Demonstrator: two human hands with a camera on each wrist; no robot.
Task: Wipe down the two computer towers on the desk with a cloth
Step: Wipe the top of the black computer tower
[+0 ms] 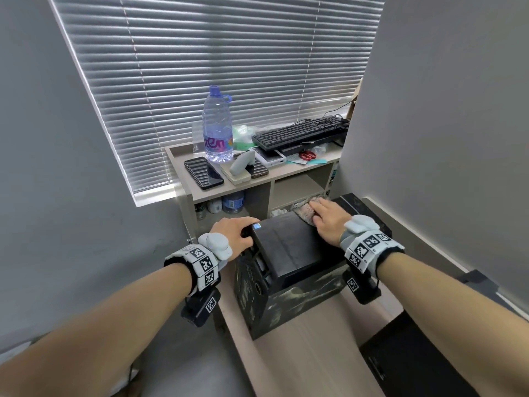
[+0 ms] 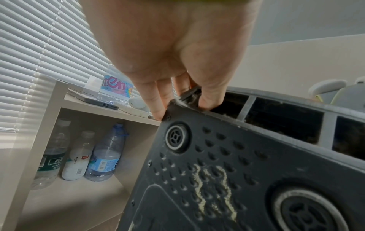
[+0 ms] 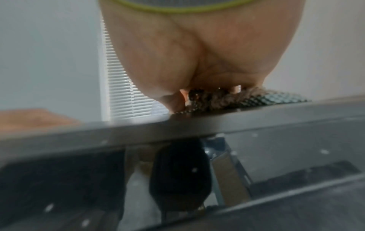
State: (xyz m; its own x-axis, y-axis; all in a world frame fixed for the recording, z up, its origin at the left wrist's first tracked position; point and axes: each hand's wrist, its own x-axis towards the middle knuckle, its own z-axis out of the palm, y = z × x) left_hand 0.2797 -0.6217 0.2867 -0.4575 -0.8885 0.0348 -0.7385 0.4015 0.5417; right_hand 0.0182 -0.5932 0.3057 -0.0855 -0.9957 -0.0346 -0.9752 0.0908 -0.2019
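Pressing flat-fingered, the right hand (image 1: 329, 222) rubs the cloth (image 1: 307, 210) across the tower (image 1: 297, 247); the left hand (image 1: 234, 234) clamps its corner (slipping there could topple it).

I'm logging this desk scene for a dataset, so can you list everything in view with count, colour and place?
computer tower: one in hand, black, dusty, on the desk.
second tower: one, black, near right desk edge.
cloth: one, greyish, on the tower's far end.
water bottle: one large, clear, on the shelf unit.
small bottles: three, in its lower compartment.
keyboard: one, black, shelf top.
scissors: red handles, shelf top.
phone: one, black, shelf top.
left hand: grips the tower's corner.
right hand: presses the cloth.
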